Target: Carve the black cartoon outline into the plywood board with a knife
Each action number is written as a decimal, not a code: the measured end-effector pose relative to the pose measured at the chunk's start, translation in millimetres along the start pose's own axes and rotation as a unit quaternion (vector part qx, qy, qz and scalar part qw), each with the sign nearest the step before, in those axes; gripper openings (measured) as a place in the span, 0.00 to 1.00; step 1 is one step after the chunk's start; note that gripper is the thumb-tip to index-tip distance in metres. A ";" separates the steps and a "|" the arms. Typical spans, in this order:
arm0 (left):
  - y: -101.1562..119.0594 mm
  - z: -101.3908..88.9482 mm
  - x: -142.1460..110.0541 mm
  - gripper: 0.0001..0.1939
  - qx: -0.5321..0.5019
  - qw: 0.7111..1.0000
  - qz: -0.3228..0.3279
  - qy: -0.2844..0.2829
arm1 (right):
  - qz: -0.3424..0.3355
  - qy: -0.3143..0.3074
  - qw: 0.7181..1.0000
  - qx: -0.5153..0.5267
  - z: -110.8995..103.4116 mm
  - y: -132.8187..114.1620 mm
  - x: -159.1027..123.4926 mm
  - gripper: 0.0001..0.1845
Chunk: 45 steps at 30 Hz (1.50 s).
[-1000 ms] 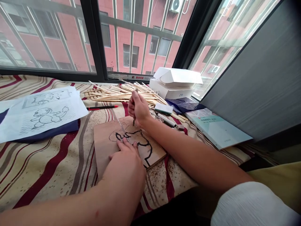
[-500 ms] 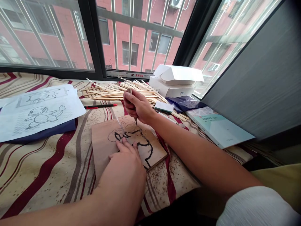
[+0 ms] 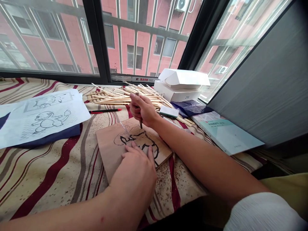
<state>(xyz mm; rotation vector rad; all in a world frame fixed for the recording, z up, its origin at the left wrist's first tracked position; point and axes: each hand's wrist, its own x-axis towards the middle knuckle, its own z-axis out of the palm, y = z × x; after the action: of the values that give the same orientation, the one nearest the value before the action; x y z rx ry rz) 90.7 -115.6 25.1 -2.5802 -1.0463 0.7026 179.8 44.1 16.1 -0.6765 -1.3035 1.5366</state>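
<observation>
Fisted around a slim, near-upright tool (image 3: 141, 125), the right hand (image 3: 143, 110) points its tip down at the black outline (image 3: 152, 141) on a wooden board (image 3: 109, 144). The left hand (image 3: 137, 165) lies open, fingers spread across the board's face. The board rests on a striped cloth (image 3: 53, 178), with thin wooden sticks (image 3: 113, 98) beyond it and printed sheets (image 3: 26, 123) off to its left.

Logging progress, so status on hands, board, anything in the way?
Left hand on brown board. Right hand gripping slim tool, tip down. Left hand partly covers black lines.
</observation>
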 end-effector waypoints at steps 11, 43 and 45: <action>-32.1 42.1 -10.3 0.35 -0.158 0.986 0.009 0.046 | 0.005 -0.012 1.000 -0.004 4.8 7.5 11.2 0.28; -137.2 90.1 -17.4 0.48 -0.338 0.907 0.196 0.157 | -0.022 0.065 0.998 -0.005 7.5 8.8 13.2 0.24; -141.0 95.6 -13.4 0.49 -0.341 0.904 0.202 0.161 | -0.016 0.064 0.998 -0.005 7.3 8.9 13.0 0.25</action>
<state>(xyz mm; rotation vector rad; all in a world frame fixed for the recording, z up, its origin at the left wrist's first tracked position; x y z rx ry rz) -49.6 -19.7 7.2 -3.4095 -0.7366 -0.0705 165.8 53.4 11.9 -0.7448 -1.2211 1.4380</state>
